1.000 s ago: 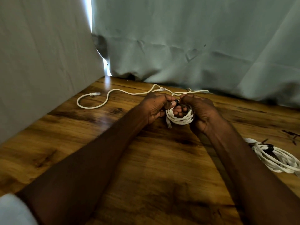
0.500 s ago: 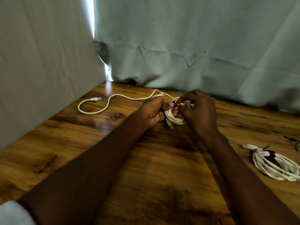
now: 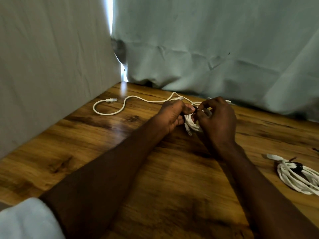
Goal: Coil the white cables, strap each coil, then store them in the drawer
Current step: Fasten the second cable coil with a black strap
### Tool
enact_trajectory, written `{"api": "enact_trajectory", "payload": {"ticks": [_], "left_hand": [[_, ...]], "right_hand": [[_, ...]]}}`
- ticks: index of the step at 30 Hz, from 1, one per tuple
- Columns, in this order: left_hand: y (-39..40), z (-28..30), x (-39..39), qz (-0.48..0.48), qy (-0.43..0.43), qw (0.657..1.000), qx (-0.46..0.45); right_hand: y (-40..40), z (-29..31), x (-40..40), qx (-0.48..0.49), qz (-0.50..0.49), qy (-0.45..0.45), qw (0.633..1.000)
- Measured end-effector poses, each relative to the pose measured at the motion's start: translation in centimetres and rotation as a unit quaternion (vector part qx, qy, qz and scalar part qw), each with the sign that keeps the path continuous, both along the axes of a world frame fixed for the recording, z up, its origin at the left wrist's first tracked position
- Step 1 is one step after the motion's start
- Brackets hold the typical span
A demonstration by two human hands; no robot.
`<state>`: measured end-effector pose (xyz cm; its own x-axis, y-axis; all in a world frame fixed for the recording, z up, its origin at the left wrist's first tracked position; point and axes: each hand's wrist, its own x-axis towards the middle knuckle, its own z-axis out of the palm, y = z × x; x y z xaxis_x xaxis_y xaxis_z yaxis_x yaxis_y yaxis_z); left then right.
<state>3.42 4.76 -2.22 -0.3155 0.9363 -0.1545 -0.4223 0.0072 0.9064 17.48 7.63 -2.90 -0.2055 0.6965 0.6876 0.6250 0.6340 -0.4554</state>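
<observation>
Grey-green cloth (image 3: 215,40) hangs behind and to the left of us, with a bright slit of light where the two sheets meet, and below it runs a glossy wooden table (image 3: 155,169) with dark knots in the grain. Both our arms reach out across it to the middle. Our left hand (image 3: 171,116) is curled round the near side of a small white coil (image 3: 192,124), fingers wrapped under it, thumb on top. Our right hand (image 3: 218,118) comes in from the other side, its fingertips pinched together right at the top of that coil, where we can make out a small black strap (image 3: 194,109) between the two thumbs. How far the strap goes round the bundle we cannot tell; the hands cover most of it. One plug end of the coil pokes out below, pointing down toward the table.

Beyond our hands a loose white cable (image 3: 124,105) snakes across the far side of the table, its left plug lying near the cloth, the rest curving back behind our knuckles. Off to the right, well apart from the hands, a second coil (image 3: 298,178) lies flat on the wood, with a dark band (image 3: 297,167) round it near its top. Bottom left, a pale sleeve (image 3: 25,219) shows at the edge.
</observation>
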Motion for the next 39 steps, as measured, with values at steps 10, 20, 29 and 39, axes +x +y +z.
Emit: {"api": "enact_trajectory", "payload": {"ticks": [10,20,29,39], "left_hand": [[-0.6,-0.2,0.1,-0.030,0.057,0.998,0.019],[-0.7,-0.2,0.4,-0.057,0.113,0.992,0.029],[-1.2,-0.1,0.6,-0.066,0.143,0.986,0.047],[-0.7,0.0,0.0,-0.045,0.078,0.995,0.043]], "right_hand": [[0.0,0.3,0.6,0.089,0.037,-0.123,0.988],[-0.2,-0.1,-0.4,-0.259,0.099,0.307,0.911],[0.1,1.0,-0.2,-0.421,0.136,0.369,0.818],[1.4,1.3,1.2,-0.446,0.205,0.412,0.768]]}}
